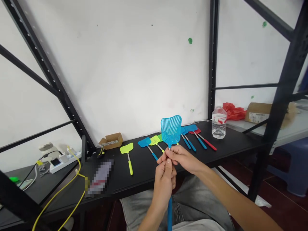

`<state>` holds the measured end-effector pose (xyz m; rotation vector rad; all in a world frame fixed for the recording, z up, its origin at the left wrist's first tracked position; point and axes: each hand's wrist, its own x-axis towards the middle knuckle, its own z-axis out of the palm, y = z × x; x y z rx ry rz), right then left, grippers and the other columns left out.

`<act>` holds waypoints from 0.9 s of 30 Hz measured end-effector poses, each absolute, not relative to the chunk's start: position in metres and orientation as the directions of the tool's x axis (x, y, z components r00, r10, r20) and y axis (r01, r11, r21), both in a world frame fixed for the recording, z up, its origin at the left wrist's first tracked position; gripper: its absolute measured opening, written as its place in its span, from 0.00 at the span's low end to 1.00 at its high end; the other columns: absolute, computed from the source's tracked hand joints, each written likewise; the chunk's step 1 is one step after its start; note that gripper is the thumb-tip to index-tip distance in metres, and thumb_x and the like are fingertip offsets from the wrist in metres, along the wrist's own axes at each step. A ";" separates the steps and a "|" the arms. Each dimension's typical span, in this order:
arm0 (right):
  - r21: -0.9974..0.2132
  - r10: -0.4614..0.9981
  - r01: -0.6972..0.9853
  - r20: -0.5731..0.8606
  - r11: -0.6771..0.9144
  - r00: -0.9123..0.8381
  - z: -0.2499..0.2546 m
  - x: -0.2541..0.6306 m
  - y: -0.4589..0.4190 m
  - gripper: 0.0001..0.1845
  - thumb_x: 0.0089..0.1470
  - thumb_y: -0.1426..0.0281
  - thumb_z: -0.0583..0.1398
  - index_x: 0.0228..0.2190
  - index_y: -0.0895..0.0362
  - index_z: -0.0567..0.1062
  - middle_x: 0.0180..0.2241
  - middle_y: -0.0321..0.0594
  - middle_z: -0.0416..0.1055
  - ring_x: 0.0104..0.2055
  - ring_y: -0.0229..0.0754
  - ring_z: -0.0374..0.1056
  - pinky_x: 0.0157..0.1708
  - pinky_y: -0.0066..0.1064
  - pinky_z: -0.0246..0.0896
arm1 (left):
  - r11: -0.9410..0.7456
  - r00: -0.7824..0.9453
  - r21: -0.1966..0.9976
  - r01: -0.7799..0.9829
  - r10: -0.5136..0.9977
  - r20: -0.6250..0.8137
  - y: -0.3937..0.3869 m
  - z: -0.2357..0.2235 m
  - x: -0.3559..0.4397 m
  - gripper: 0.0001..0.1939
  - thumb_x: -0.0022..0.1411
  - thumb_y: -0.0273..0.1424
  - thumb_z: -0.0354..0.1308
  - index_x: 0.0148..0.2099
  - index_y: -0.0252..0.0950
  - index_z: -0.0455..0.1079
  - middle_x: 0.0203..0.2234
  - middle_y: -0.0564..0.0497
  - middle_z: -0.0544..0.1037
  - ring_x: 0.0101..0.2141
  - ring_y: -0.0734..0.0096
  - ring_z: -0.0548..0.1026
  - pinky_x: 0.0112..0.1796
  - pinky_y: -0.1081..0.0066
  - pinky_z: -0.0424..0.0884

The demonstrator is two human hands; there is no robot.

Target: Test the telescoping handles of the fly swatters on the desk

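A blue fly swatter (170, 128) stands upright before me, its perforated head at the top and its blue handle hanging below my hands. My right hand (181, 157) pinches the thin metal shaft just under the head. Directly beneath, my left hand (165, 179) is closed around the same shaft. On the black shelf lie more swatters: a lime one (126, 149) at the left, another blue one (145, 142), a second lime one (155, 140), several blue ones (192, 128) to the right, and a red-handled one (210, 144). The held head partly hides a green one.
A water bottle (219, 122) stands at the shelf's right end. A small open carton (111, 141) sits at the back left, near a blurred-out item (99, 178). A yellow cable (64, 187) and a power strip (64, 162) are at left. Black posts (213, 57) frame the shelf.
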<state>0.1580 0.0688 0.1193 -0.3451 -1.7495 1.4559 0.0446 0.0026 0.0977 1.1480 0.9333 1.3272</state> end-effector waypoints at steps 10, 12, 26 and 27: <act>-0.755 0.872 -0.655 0.320 -0.002 -0.371 0.125 0.192 0.112 0.17 0.53 0.57 0.65 0.25 0.58 0.72 0.20 0.35 0.71 0.29 0.39 0.73 0.27 0.27 0.62 | 0.144 0.211 0.902 -0.406 0.976 -0.061 -0.013 0.082 0.080 0.29 0.52 0.58 0.59 0.35 0.36 0.62 0.16 0.65 0.47 0.16 0.86 0.40 0.17 0.78 0.36; -0.748 0.874 -0.663 0.320 -0.003 -0.365 0.127 0.198 0.115 0.16 0.54 0.59 0.65 0.25 0.58 0.73 0.19 0.34 0.70 0.28 0.38 0.72 0.26 0.26 0.61 | 0.152 0.231 0.899 -0.411 0.971 -0.059 -0.012 0.080 0.082 0.29 0.51 0.58 0.60 0.34 0.36 0.61 0.16 0.65 0.47 0.16 0.86 0.40 0.17 0.78 0.36; -0.927 0.675 -0.308 0.369 0.215 -0.639 0.131 0.181 0.074 0.18 0.60 0.58 0.58 0.30 0.60 0.77 0.21 0.36 0.71 0.21 0.32 0.57 0.26 0.26 0.55 | -0.037 0.067 0.852 -0.523 0.994 0.084 0.001 0.109 0.074 0.21 0.58 0.49 0.61 0.36 0.37 0.61 0.17 0.65 0.48 0.16 0.86 0.38 0.15 0.80 0.37; -0.921 0.699 -0.329 0.377 0.210 -0.607 0.131 0.179 0.074 0.18 0.60 0.58 0.58 0.29 0.60 0.76 0.21 0.37 0.72 0.20 0.31 0.55 0.25 0.26 0.54 | -0.041 0.057 0.851 -0.523 0.995 0.083 0.001 0.110 0.076 0.21 0.58 0.49 0.61 0.37 0.37 0.62 0.17 0.65 0.48 0.16 0.86 0.39 0.15 0.80 0.38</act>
